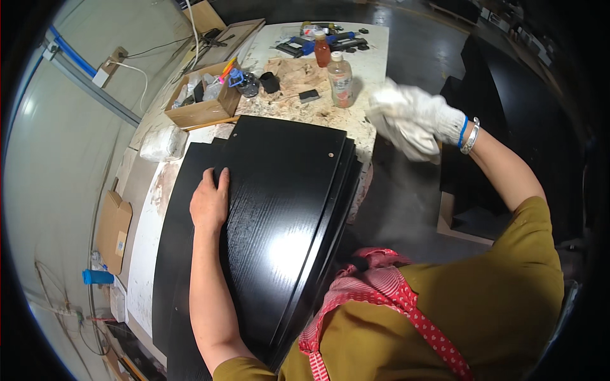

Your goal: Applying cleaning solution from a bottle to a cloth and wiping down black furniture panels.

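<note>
A stack of glossy black wooden panels (279,209) lies before me, with small holes near the top panel's far corners. My bare left hand (210,200) rests at the left edge of the top panel, thumb and finger apart, pressing on the surface. In a white knit glove with a blue cuff, my right hand (438,117) is raised to the right of the stack, away from the panels. It is closed on a bunched white cloth (400,120), slightly blurred. Another black panel (181,241) sticks out from under the stack on the left.
The stained white worktable (372,57) carries two bottles (341,79), a small black block (309,96), a dark jar with a blue top (244,82), a cardboard box (206,108) of odds and ends, and blue-black clamps (318,46). More black panels (508,140) stand at right.
</note>
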A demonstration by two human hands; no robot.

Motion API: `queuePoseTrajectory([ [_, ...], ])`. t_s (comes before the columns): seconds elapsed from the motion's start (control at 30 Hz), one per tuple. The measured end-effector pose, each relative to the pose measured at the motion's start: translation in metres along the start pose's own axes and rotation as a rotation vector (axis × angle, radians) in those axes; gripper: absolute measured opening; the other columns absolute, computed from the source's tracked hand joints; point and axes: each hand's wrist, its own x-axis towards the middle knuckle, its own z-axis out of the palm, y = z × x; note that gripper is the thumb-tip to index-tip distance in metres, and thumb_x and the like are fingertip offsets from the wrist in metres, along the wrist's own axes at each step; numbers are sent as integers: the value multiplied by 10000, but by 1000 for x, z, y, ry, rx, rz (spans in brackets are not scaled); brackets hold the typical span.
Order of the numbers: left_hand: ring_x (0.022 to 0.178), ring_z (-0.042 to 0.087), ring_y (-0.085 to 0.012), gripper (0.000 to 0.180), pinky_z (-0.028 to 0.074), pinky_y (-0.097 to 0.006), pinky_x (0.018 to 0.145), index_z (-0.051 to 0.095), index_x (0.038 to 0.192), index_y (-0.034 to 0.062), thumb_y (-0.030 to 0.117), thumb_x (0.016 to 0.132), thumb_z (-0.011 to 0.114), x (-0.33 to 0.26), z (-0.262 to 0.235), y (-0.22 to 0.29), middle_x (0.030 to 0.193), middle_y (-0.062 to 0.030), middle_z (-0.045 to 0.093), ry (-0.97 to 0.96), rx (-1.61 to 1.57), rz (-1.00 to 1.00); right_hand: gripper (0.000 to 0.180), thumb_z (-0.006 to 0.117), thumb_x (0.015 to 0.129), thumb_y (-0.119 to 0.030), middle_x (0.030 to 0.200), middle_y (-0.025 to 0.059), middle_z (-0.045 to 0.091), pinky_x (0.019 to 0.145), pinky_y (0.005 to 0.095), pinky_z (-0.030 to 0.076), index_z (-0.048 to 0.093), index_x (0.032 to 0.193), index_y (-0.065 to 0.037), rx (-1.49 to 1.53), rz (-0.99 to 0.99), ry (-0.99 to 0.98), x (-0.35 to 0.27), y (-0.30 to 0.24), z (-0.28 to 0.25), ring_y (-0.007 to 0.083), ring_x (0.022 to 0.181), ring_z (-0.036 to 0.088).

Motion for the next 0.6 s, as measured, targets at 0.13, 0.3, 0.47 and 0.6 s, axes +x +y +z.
queuePoseTrajectory([
  [0.13, 1141, 586, -389, 597, 454, -446, 965, 523, 1309, 32, 518, 983, 401, -2, 4, -4, 1217, -235, 621, 10, 2, 11, 216, 602, 776, -163, 829, 79, 629, 579, 358, 509, 628, 984, -110, 767, -529, -109, -21, -114, 24, 247, 659, 604],
  [0.3, 1139, 582, -393, 609, 450, -450, 968, 522, 1294, 7, 515, 985, 395, 2, 8, -12, 1214, -243, 615, 43, 23, 84, 132, 562, 770, -116, 783, 77, 655, 566, 448, 485, 619, 888, -103, 68, -1015, 191, -13, -151, 94, 257, 656, 648],
  [0.47, 1145, 576, -396, 620, 444, -443, 975, 519, 1295, -8, 514, 984, 393, 0, 8, -9, 1225, -243, 609, 33, 33, 69, 155, 541, 829, -124, 821, 140, 627, 676, 369, 539, 591, 968, -80, -249, -520, 179, -8, -140, 57, 265, 765, 651],
  [0.6, 1141, 582, -394, 624, 443, -444, 980, 528, 1291, -7, 517, 982, 390, -2, 5, -9, 1207, -251, 619, 19, 25, 74, 198, 543, 826, -136, 813, 141, 645, 687, 382, 533, 606, 1008, -91, -17, -974, 382, -19, -151, 88, 267, 762, 664],
])
